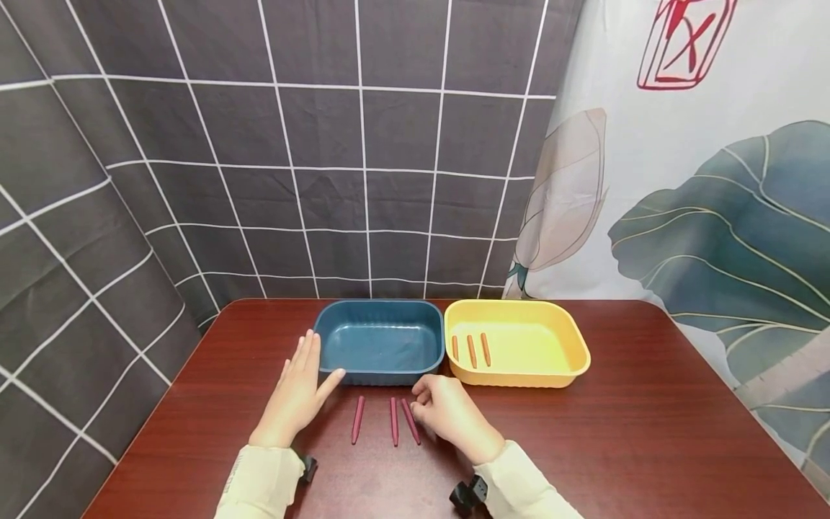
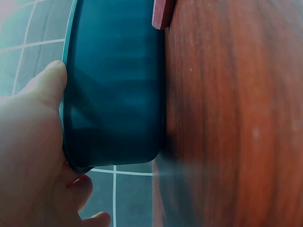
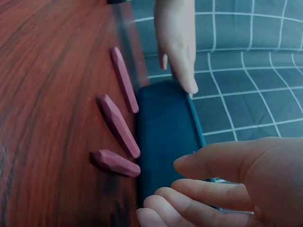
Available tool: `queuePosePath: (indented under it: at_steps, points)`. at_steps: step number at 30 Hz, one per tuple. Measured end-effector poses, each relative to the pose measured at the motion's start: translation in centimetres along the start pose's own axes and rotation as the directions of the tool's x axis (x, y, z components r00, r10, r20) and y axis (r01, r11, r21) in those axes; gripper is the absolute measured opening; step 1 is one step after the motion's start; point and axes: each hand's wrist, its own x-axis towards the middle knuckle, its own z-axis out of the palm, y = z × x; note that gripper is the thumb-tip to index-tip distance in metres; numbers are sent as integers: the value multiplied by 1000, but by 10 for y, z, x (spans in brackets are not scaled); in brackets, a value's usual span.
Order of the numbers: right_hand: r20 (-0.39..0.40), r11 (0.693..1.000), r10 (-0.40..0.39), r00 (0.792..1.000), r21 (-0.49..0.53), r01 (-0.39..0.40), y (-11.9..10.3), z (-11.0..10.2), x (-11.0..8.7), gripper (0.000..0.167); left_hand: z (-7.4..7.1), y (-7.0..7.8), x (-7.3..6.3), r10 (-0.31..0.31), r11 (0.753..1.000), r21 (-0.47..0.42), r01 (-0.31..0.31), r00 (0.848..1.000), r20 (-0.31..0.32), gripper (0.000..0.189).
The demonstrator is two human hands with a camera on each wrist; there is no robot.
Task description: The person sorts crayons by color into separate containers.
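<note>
We have three faceted, tapered dark pink sticks (image 1: 394,422) on the reddish-brown wood-grain table (image 1: 616,440), just short of the near wall of the rounded rectangular dark blue bin (image 1: 382,377). Left stick lies apart; middle and right ones are close together, far ends angled nearer each other.

Our left hand (image 1: 295,393) is spread at the blue bin's near left corner: thumb on the near rim, fingers extended along the left side, nothing lifted. It covers that corner for us.

Our right hand (image 1: 457,414) is just right of the right stick, by the bin's near right corner. Fingers loosely bent, gap between thumb and index, nothing held. It sits between the sticks and the near left corner of the rounded yellow bin (image 1: 519,379), which stands right beside the blue one. Three slim orange sticks (image 1: 471,351) are in its left part.

Cream sleeves (image 1: 259,479) and black wrist devices (image 1: 468,497) are near us. Behind: dark grey cloth with white grid lines (image 1: 324,130); far right, a white leaf-print curtain (image 1: 622,144).
</note>
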Motion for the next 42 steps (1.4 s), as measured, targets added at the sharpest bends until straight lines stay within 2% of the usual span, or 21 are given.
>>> queuePosePath:
  at_steps: [8,22,27,42]
  points:
    - [17,999,36,999,-32,-36,1,12,5,11,0,1,2,4,1000,0,-4,1000,4,86]
    - [-89,990,63,994,-118,-73,1,24,4,14,3,3,4,6,1000,-5,-6,1000,3,87]
    - [-101,987,63,993,-138,-77,0,26,4,14,3,2,3,4,1000,-5,-4,1000,0,87]
    - [-81,997,63,995,-42,-67,-3,28,3,14,1,-1,1,1,1000,-2,-1,1000,-2,87]
